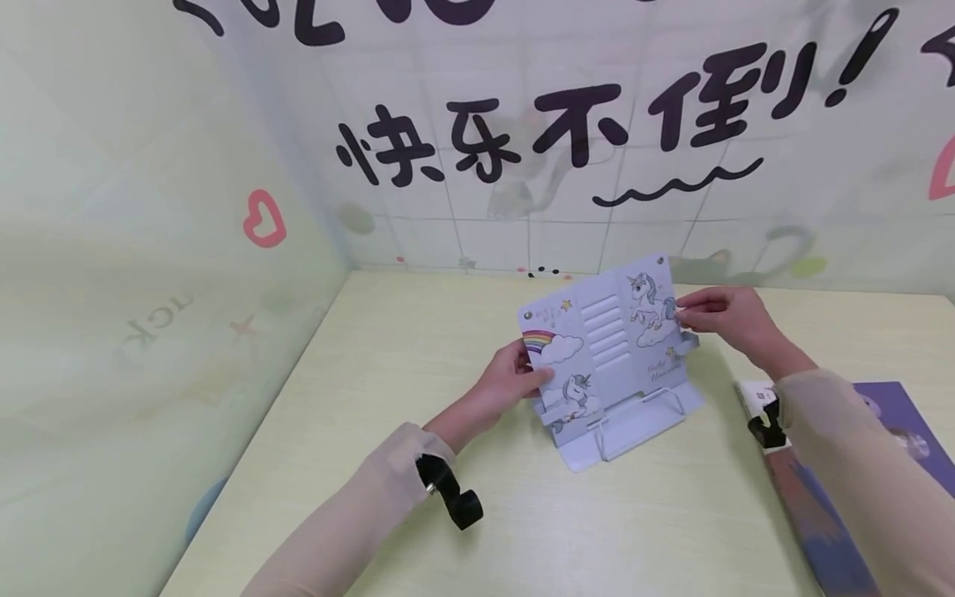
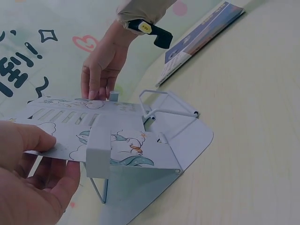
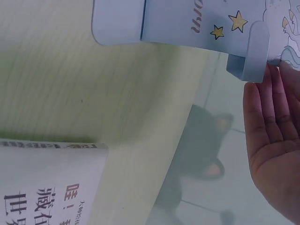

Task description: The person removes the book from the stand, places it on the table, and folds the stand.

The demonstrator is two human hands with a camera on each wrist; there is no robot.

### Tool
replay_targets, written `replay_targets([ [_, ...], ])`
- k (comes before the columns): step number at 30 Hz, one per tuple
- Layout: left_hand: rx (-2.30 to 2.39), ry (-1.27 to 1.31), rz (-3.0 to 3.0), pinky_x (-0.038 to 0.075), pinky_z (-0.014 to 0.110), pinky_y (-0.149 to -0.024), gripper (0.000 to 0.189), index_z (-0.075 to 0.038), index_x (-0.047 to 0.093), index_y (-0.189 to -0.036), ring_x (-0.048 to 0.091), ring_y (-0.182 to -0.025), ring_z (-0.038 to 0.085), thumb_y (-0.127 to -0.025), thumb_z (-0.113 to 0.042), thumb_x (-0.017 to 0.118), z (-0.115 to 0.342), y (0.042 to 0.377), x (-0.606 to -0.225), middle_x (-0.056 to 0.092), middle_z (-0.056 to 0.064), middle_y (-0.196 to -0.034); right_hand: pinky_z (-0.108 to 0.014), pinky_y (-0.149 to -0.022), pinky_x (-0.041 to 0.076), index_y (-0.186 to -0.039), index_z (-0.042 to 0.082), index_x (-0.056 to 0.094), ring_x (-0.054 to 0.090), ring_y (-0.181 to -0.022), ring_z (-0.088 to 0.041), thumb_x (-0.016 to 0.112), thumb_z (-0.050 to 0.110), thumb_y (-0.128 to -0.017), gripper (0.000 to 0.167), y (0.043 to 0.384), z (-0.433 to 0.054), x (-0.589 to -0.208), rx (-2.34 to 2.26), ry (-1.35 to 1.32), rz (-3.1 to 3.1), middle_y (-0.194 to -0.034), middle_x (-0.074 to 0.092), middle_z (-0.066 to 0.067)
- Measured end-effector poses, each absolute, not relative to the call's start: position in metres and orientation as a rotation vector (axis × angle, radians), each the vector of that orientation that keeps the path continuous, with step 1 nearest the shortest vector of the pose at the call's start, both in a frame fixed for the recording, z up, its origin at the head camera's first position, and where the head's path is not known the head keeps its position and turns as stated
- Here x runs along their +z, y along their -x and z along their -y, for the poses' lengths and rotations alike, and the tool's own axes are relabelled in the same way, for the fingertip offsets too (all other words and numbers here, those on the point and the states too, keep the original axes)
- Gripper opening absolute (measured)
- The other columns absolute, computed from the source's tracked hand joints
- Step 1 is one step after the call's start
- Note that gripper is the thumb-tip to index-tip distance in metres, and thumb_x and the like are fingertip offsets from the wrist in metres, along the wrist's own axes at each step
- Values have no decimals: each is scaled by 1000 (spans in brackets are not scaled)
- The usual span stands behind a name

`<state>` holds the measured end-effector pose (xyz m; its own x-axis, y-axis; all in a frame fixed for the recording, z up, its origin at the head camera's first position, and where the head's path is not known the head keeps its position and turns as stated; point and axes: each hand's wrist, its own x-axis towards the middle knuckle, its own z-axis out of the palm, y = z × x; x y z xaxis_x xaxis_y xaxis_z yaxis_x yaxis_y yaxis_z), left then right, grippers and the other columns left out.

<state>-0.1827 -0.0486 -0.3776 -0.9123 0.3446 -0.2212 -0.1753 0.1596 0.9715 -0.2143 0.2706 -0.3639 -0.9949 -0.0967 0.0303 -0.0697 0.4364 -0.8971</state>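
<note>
A pale lilac book stand [image 1: 608,348] printed with unicorns, stars and a rainbow stands tilted back on the table, its base plate [image 1: 642,427] in front with a wire page holder. My left hand [image 1: 511,377] pinches the panel's left edge, thumb on the printed face and fingers behind, as the left wrist view also shows. At the opposite edge my right hand [image 1: 727,319] pinches the panel near the upper unicorn. Close to its fingers, the right wrist view shows a folded side clip [image 3: 255,54] on the stand's edge; the right thumb is partly out of frame there.
A book [image 1: 906,414] with a purple and blue cover lies on the right of the table [image 1: 418,332], partly under my right forearm. Behind the table rises a wall covering [image 1: 477,240] with black lettering; another covers the left side.
</note>
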Motion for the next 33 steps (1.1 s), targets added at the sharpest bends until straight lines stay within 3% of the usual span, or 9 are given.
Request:
replay_targets([
  [5, 1826, -162, -2028, 53, 31, -75, 34, -5, 50, -122, 60, -88, 20, -89, -5, 58, 49, 182, -376, 60, 9, -102, -18, -67, 52, -109, -9, 58, 64, -73, -4, 67, 17, -85, 37, 196, -281, -360, -1675, 115, -2652, -79, 67, 12],
  [11, 1825, -153, -2024, 52, 31, -77, 35, -7, 47, -125, 60, -90, 21, -91, -6, 56, 55, 182, -375, 59, 10, -105, -23, -69, 52, -114, -12, 54, 64, -77, -10, 63, 21, -88, 43, 168, -280, -365, -1503, 150, -2668, -85, 68, -4],
  [16, 1832, -166, -2016, 52, 32, -78, 36, -7, 47, -126, 60, -91, 21, -91, -5, 55, 57, 182, -377, 59, 10, -106, -25, -67, 52, -110, -10, 58, 63, -75, -13, 64, 15, -86, 35, 151, -263, -373, -1415, 214, -2680, -87, 66, -13],
  [33, 1836, -221, -1978, 52, 32, -77, 35, -4, 46, -125, 60, -91, 22, -91, -3, 54, 50, 181, -377, 59, 12, -106, -21, -57, 48, -93, -6, 66, 58, -68, -12, 70, 10, -80, 22, 135, -206, -407, -1469, 220, -2645, -77, 65, -7],
])
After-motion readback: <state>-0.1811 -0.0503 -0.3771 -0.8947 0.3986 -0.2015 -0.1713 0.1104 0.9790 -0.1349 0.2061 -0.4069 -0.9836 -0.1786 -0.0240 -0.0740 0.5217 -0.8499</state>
